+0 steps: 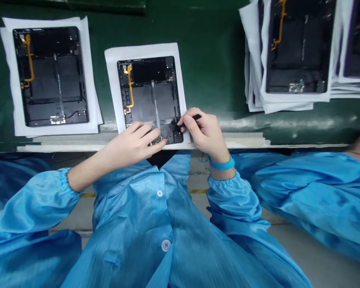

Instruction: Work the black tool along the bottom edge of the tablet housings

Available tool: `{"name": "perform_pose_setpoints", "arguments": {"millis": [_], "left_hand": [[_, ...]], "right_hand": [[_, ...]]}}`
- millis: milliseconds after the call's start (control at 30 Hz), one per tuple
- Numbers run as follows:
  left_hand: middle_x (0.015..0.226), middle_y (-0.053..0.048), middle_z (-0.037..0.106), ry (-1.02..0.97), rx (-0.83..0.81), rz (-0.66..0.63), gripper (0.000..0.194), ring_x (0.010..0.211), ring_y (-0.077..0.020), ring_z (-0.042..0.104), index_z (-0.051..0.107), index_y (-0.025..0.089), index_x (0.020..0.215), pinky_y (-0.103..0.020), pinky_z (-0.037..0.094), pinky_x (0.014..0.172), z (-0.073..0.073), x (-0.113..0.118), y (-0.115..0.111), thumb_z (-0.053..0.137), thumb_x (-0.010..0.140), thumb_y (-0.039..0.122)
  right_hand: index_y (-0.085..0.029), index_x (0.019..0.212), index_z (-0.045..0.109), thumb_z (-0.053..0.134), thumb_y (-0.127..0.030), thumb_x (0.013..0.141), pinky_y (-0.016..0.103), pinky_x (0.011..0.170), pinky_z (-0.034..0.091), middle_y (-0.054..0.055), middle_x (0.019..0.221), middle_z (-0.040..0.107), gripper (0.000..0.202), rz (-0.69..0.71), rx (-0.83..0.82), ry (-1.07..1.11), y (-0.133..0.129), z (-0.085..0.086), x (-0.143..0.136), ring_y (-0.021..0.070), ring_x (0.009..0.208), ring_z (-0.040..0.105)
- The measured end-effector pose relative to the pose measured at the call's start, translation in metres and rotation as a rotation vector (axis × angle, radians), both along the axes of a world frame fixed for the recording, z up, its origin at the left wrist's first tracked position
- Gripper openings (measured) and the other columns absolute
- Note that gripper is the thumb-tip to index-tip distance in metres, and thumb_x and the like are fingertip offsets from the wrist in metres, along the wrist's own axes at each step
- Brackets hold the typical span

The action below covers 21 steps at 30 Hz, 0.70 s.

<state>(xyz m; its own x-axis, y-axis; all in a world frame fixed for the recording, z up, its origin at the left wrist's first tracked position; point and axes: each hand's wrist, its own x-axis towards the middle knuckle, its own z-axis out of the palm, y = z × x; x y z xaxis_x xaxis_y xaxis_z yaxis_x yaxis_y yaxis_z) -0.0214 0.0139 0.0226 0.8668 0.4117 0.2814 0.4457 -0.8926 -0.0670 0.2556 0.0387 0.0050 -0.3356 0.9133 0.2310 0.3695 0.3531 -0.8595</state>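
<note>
An open black tablet housing point(144, 100) with an orange flex cable point(131, 88) lies on white sheets point(111, 72) at the table's front edge. My left hand point(135, 142) rests over its lower left part, fingers apart, fingertips at a small circuit board point(156, 141) near the bottom edge. My right hand point(201, 130) pinches a thin black tool point(195, 118) at the housing's lower right corner. The tool's tip is close to a thin dark wire there; whether they touch cannot be made out.
Another open housing point(45, 88) lies on white sheets at the left. Stacked sheets point(255, 80) with more housings point(303, 52) stand at the right. A person's blue sleeve point(312, 172) and hand are at the right edge.
</note>
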Motion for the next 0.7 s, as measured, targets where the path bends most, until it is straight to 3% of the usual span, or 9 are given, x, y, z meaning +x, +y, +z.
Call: {"name": "perform_pose_setpoints", "arguments": {"millis": [200,433,700], "left_hand": [[0.126,-0.017,0.08,-0.064,-0.033,0.001,0.028,0.111,-0.0312,0.071,0.075,0.014,0.135,-0.046,0.059,0.09,-0.005,0.0,-0.001,0.058,0.114,0.017],[0.129,-0.014,0.079,-0.208,-0.155,0.089,0.028,0.121,-0.0309,0.071,0.074,0.02,0.138,-0.046,0.06,0.096,-0.014,0.001,-0.009,0.057,0.116,0.025],[0.135,-0.014,0.077,-0.243,-0.234,0.1,0.032,0.126,-0.0313,0.068,0.07,0.023,0.145,-0.048,0.057,0.099,-0.02,-0.001,-0.01,0.059,0.116,0.024]], "right_hand": [[-0.026,0.09,0.06,0.038,-0.052,0.122,0.039,0.087,0.051,0.001,0.083,0.064,0.047,0.022,0.133,-0.078,0.0,-0.003,0.003,0.0186,0.079,0.06],[-0.027,0.092,0.065,0.042,-0.059,0.12,0.042,0.089,0.056,0.0,0.081,0.065,0.049,-0.022,0.05,0.022,-0.005,-0.004,-0.001,0.0189,0.078,0.063],[-0.028,0.092,0.065,0.04,-0.062,0.12,0.049,0.1,0.057,0.002,0.084,0.068,0.05,0.018,-0.003,-0.045,-0.005,0.0,-0.004,0.0223,0.083,0.064]]}}
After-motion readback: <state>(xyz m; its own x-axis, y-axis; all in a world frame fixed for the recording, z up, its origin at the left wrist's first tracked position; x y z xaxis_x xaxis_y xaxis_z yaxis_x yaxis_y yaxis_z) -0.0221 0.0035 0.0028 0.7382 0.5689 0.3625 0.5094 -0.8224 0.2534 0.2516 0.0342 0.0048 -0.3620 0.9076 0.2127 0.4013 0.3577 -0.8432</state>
